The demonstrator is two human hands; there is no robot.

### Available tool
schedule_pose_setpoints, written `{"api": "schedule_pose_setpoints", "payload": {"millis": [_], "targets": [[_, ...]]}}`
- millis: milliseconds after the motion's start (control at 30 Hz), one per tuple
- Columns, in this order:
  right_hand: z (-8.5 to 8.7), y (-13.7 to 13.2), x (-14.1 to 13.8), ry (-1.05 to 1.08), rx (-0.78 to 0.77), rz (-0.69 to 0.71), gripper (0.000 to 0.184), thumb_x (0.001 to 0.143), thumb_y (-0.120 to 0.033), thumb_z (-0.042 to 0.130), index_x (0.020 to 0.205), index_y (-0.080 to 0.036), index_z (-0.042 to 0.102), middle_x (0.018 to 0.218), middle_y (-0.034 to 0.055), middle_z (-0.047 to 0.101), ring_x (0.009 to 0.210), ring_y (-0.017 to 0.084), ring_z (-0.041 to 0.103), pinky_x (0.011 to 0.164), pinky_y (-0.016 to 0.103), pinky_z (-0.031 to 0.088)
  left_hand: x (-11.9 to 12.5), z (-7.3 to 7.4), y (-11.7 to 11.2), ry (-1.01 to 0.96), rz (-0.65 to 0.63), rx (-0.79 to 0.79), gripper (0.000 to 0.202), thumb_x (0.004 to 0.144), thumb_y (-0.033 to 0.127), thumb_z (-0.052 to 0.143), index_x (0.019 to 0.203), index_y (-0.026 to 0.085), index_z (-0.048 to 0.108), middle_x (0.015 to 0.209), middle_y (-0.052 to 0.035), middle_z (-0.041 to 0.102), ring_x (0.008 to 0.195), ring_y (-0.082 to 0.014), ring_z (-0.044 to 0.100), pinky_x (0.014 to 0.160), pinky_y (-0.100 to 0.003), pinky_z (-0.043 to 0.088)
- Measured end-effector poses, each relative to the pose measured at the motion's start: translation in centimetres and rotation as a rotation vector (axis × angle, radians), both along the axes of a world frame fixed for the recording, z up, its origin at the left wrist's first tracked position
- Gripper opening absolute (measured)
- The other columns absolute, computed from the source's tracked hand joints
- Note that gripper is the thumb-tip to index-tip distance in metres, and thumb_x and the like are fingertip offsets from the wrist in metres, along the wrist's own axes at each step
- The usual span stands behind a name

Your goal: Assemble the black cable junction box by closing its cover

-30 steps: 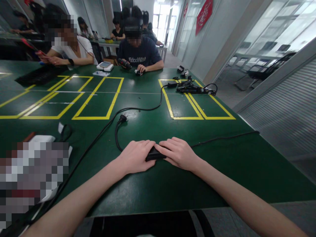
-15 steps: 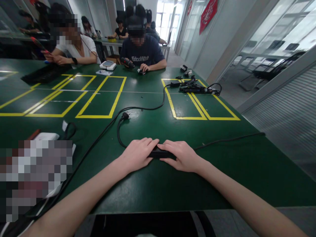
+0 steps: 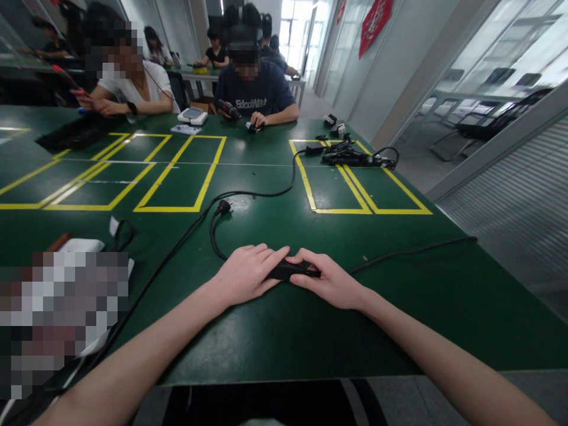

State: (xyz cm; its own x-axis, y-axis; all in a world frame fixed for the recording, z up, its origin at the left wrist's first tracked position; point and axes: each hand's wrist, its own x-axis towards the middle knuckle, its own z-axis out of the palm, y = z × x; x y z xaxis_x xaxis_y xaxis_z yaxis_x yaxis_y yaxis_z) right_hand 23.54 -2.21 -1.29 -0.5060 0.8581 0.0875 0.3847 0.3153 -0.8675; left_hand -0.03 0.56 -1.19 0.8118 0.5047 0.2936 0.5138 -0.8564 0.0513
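A black power adapter (image 3: 286,271) lies between my hands near the front of the green table. My left hand (image 3: 246,273) is wrapped over its left end, fingers on top and thumb on the near side. At the right end, my right hand (image 3: 331,278) pinches it between thumb and fingers, with a gap under the curled index finger. A short black cord curves out beyond my left hand to a two-pin plug (image 3: 222,207). From beside my right hand a thin black cable (image 3: 408,252) runs to the right. Parts of the adapter are hidden by my fingers.
Another black cord (image 3: 190,228) crosses the green table (image 3: 275,346) to a bundle of black gear (image 3: 350,155) at the far right. Yellow tape (image 3: 168,209) marks rectangles. Blurred-out items stand at left. Across the table, a person (image 3: 260,89) holds a power drill (image 3: 228,109).
My right hand has loosened slightly and its fingers have curled, showing more of the adapter's right end. The adapter is slightly tilted. My left hand stays on it.
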Motion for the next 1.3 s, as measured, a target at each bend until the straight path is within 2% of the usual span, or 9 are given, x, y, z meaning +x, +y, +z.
{"api": "schedule_pose_setpoints", "payload": {"millis": [167, 333, 467, 600, 733, 867, 1033, 1167, 1300], "targets": [[1.9, 1.3, 1.7, 0.237, -0.038, -0.249, 0.029, 0.088, -0.049, 0.07, 0.099, -0.023, 0.064, 0.087, 0.0019, 0.068, 0.07, 0.015, 0.058, 0.06, 0.025, 0.044, -0.2, 0.7, -0.3, -0.251, -0.032, 0.222, 0.049, 0.103, 0.024, 0.055, 0.15, 0.017, 0.046, 0.154, -0.0169, 0.054, 0.143, -0.0304, 0.051, 0.12, -0.052, 0.039], [4.8, 4.4, 7.3, 0.483, 0.093, -0.627, 0.04, 0.077, -0.051, 0.079, 0.083, -0.026, 0.049, 0.065, -0.0049, 0.066, 0.04, 0.007, 0.029, 0.041, 0.021, 0.015, -0.5, 0.3, -0.1, -0.263, -0.071, 0.144, 0.041, 0.102, 0.021, 0.055, 0.143, 0.016, 0.055, 0.153, -0.0168, 0.055, 0.144, -0.0288, 0.05, 0.119, -0.049, 0.042], [6.1, 6.2, 13.1, 0.562, 0.363, -0.836, 0.038, 0.075, -0.046, 0.079, 0.08, -0.028, 0.046, 0.063, -0.0034, 0.067, 0.038, 0.009, 0.033, 0.04, 0.022, 0.009, -0.7, -0.7, 0.2, -0.186, -0.111, -0.026, 0.033, 0.103, 0.024, 0.054, 0.134, 0.018, 0.064, 0.145, -0.0145, 0.062, 0.137, -0.0277, 0.056, 0.113, -0.047, 0.049], [4.6, 6.7, 17.3, 0.281, 0.462, -1.014, 0.026, 0.084, -0.047, 0.071, 0.087, -0.031, 0.051, 0.063, -0.0037, 0.064, 0.046, 0.015, 0.05, 0.044, 0.026, 0.03, -0.7, -1.1, 0.2, -0.18, -0.111, -0.093, 0.028, 0.104, 0.026, 0.055, 0.127, 0.017, 0.068, 0.134, -0.0117, 0.07, 0.127, -0.0254, 0.063, 0.108, -0.043, 0.052], [1.4, 6.8, 18.9, -0.123, 0.373, -1.185, 0.025, 0.083, -0.046, 0.067, 0.09, -0.026, 0.054, 0.087, 0.0087, 0.072, 0.086, 0.028, 0.07, 0.074, 0.041, 0.053, -0.7, -1.1, 0.2, -0.185, -0.116, -0.128, 0.026, 0.104, 0.027, 0.055, 0.123, 0.017, 0.07, 0.128, -0.01, 0.072, 0.121, -0.0244, 0.065, 0.105, -0.042, 0.054], [-0.3, 6.8, 19.0, -0.351, 0.253, -1.201, 0.028, 0.074, -0.038, 0.073, 0.096, -0.023, 0.066, 0.098, 0.0114, 0.074, 0.101, 0.033, 0.069, 0.092, 0.048, 0.051, -0.8, -1.1, 0.3, -0.174, -0.11, -0.147, 0.025, 0.104, 0.027, 0.055, 0.121, 0.018, 0.071, 0.125, -0.0093, 0.073, 0.119, -0.0239, 0.067, 0.103, -0.04, 0.054], [0.1, 7.1, 18.4, -0.669, 0.184, -1.236, 0.043, 0.083, -0.038, 0.068, 0.124, -0.022, 0.068, 0.124, 0.014, 0.074, 0.113, 0.035, 0.067, 0.096, 0.045, 0.051, -1.0, -0.9, 0.4, -0.17, -0.107, -0.154, 0.025, 0.104, 0.025, 0.056, 0.12, 0.016, 0.072, 0.124, -0.0093, 0.074, 0.117, -0.0241, 0.067, 0.101, -0.041, 0.054], [0.3, 7.3, 18.2, -0.701, 0.143, -1.338, 0.048, 0.085, -0.039, 0.068, 0.13, -0.021, 0.067, 0.126, 0.0155, 0.073, 0.118, 0.036, 0.066, 0.096, 0.044, 0.051, -1.1, -0.7, 0.4, -0.167, -0.096, -0.16, 0.025, 0.104, 0.026, 0.055, 0.12, 0.016, 0.072, 0.123, -0.0094, 0.074, 0.117, -0.0238, 0.067, 0.1, -0.04, 0.054], [0.1, 7.2, 18.5, -0.604, 0.128, -1.294, 0.043, 0.082, -0.036, 0.071, 0.121, -0.02, 0.069, 0.123, 0.0161, 0.073, 0.116, 0.036, 0.065, 0.098, 0.044, 0.049, -1.1, -0.7, 0.3, -0.167, -0.086, -0.181, 0.026, 0.104, 0.027, 0.053, 0.119, 0.018, 0.073, 0.123, -0.0097, 0.074, 0.116, -0.0232, 0.067, 0.1, -0.04, 0.055]]}}
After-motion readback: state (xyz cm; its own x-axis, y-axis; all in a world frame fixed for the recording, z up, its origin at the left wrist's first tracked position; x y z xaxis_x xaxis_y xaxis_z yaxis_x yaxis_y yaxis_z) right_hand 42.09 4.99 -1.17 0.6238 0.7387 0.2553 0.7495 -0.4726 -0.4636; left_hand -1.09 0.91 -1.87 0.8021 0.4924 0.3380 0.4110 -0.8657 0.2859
